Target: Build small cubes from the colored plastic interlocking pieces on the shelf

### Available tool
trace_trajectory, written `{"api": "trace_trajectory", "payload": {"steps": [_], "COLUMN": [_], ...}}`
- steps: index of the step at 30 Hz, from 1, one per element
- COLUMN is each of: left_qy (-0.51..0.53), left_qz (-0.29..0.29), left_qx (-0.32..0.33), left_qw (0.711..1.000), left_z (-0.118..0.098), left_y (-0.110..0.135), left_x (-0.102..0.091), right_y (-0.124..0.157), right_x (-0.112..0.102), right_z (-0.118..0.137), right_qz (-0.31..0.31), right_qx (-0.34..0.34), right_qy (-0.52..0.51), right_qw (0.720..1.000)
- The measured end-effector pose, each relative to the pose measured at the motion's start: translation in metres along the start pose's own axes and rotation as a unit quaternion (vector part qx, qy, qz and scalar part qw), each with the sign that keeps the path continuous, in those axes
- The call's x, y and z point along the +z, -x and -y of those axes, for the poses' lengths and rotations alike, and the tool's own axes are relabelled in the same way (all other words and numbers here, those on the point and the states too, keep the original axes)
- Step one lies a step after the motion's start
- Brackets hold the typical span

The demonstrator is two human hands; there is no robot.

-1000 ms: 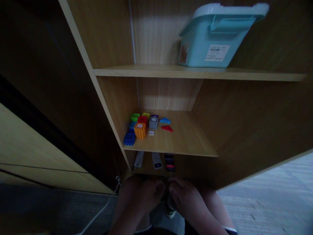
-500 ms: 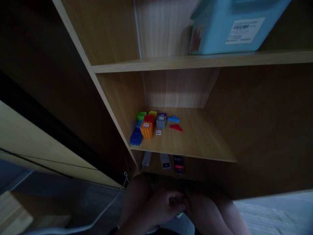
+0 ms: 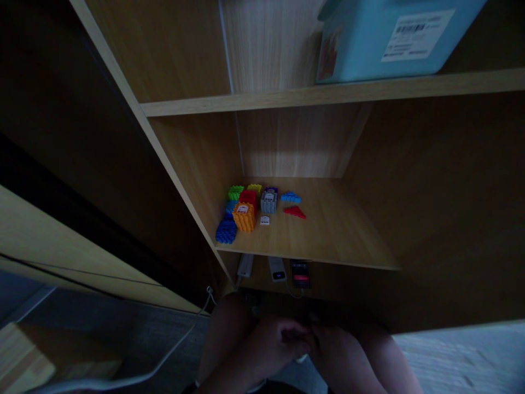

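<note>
My left hand [image 3: 279,340] and my right hand [image 3: 334,347] meet low in the dark, just in front of my knees, fingers curled and pressed together. What they hold, if anything, is hidden in shadow. Above them, on a wooden shelf [image 3: 328,241], lie several coloured toy bricks: an orange block [image 3: 244,216], a dark blue block [image 3: 226,231], a grey block [image 3: 269,202], a red flat piece [image 3: 294,212] and a light blue piece [image 3: 290,197].
Under the shelf lie a white power strip [image 3: 245,265], a white power bank [image 3: 277,268] and a phone [image 3: 300,273] with a lit screen. A white cable [image 3: 176,350] trails left over the floor. A teal storage box [image 3: 389,38] stands on the upper shelf.
The view has shifted left and down, so the box now sits cut off at the top. My hands stay together and have sunk lower in view.
</note>
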State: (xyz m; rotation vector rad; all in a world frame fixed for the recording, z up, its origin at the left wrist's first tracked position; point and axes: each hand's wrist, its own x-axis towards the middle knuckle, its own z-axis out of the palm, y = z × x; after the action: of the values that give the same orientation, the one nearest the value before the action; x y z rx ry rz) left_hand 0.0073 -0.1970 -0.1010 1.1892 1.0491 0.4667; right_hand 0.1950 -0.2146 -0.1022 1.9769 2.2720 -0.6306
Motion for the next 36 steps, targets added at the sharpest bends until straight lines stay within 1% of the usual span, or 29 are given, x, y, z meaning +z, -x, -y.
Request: {"api": "trace_trajectory", "payload": {"steps": [4, 11, 16, 21, 29, 36], "left_qy": [0.002, -0.011, 0.004, 0.026, 0.059, 0.075], "left_qz": [-0.011, -0.03, -0.028, -0.002, 0.014, 0.005], "left_qx": [-0.016, -0.01, -0.01, -0.015, -0.029, -0.035], "left_qw": [1.0, 0.999, 1.0, 1.0, 0.998, 0.997], "left_z": [0.003, -0.004, -0.003, 0.001, 0.003, 0.001], "left_y": [-0.003, -0.002, -0.003, -0.006, -0.006, -0.006], "left_x": [-0.001, -0.001, -0.003, -0.005, -0.006, -0.007], "right_y": [0.0, -0.001, -0.001, 0.0, 0.002, 0.002], "right_x": [0.003, 0.011, 0.007, 0.003, -0.003, -0.003], "right_z": [-0.001, -0.004, -0.003, -0.002, 0.001, 0.001], "right_qz": [-0.003, -0.031, -0.016, -0.013, 0.001, 0.0], "right_qx": [-0.003, -0.008, 0.002, 0.005, 0.005, 0.009], "right_qy": [-0.002, -0.009, -0.014, -0.008, -0.006, -0.017], "right_qw": [1.0, 0.999, 1.0, 1.0, 1.0, 1.0]}}
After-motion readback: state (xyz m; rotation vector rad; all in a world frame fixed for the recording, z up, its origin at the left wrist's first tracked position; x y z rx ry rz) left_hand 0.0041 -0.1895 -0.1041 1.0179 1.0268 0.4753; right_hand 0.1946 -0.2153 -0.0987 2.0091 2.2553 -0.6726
